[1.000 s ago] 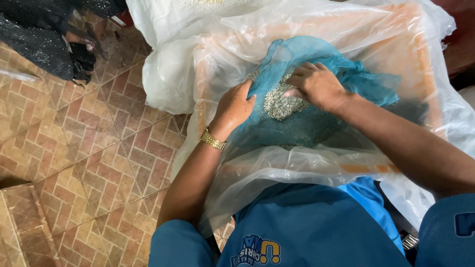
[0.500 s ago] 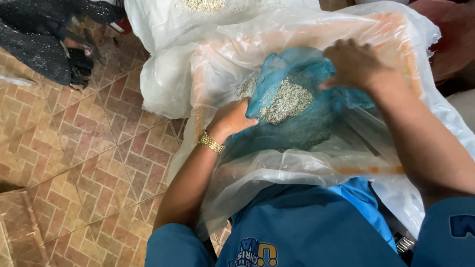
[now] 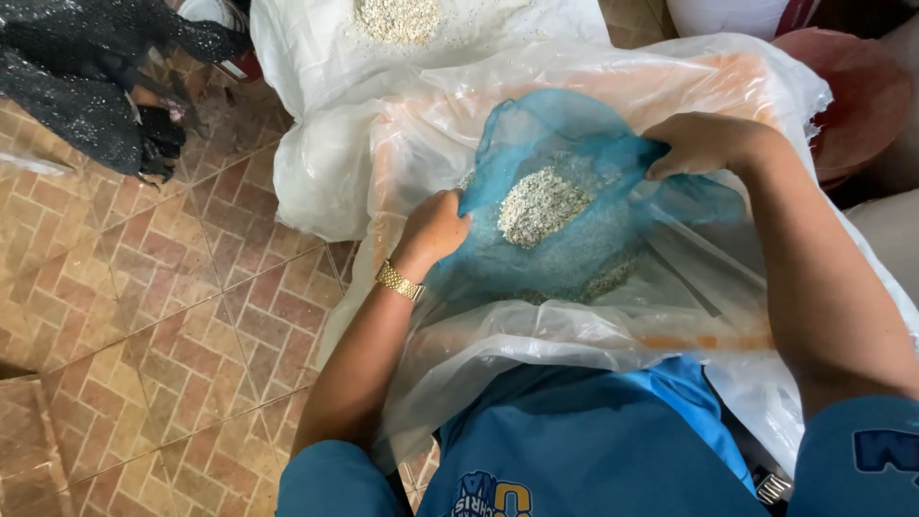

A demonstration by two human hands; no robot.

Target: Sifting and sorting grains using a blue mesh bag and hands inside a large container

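A blue mesh cloth (image 3: 546, 134) lies over a clear plastic sheet (image 3: 536, 345) spread across an orange tray on my lap. A small heap of pale grains (image 3: 539, 203) sits in the middle of the mesh. My left hand (image 3: 431, 233), with a gold watch at the wrist, grips the mesh's left edge. My right hand (image 3: 704, 144) pinches its upper right edge and lifts it, so the mesh sags around the grains.
A second white plastic sheet (image 3: 316, 144) with another pile of grains (image 3: 397, 17) lies beyond the tray. Black sparkly fabric (image 3: 86, 86) rests on the brown tiled floor (image 3: 144, 316) at upper left. A reddish round container (image 3: 847, 96) stands at upper right.
My right hand left the grains, moved to the mesh's far right edge and took hold of it. My left hand closed on the left edge. The mesh now cups the grains.
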